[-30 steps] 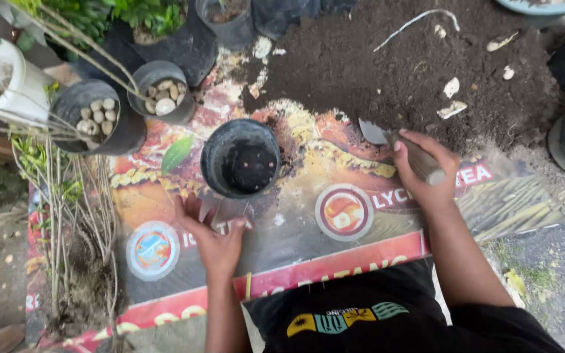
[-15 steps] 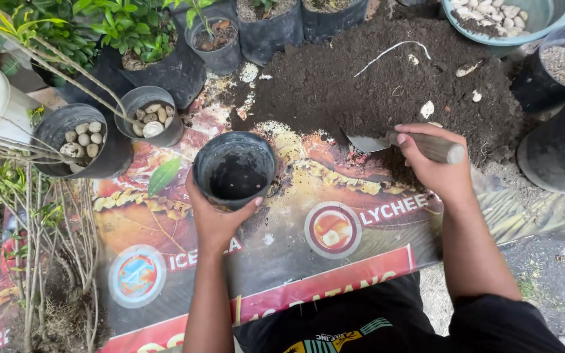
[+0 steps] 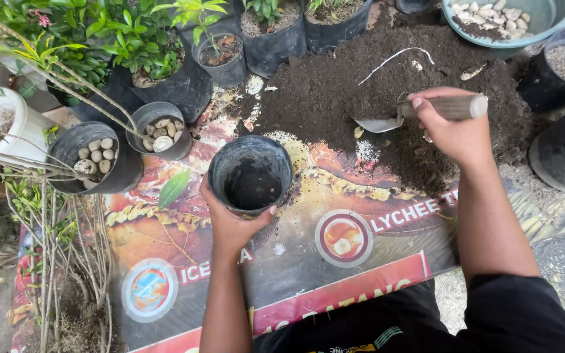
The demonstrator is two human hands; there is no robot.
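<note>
The printed plastic sheet covers the ground, and on its far part lies a broad heap of dark potting soil, with leafy plants in black grow bags behind it and a teal basin of pale stones at the far right. Nearer, to the left, stand two black pots holding white pebbles, touching each other. The empty black plastic pot stands upright on the sheet just beside the heap's near edge, and the left hand grasps its near rim and wall, thumb hooked over the lip. The right hand is clenched around the wooden handle of a small trowel, whose metal blade lies flat on the soil, pointing left towards the pot. To do this well, I'd say the blade wants to bite deep for a full load, the pot wants tilting towards the heap and held firm, and the carry kept short and level so little soil spills onto the sheet.
</note>
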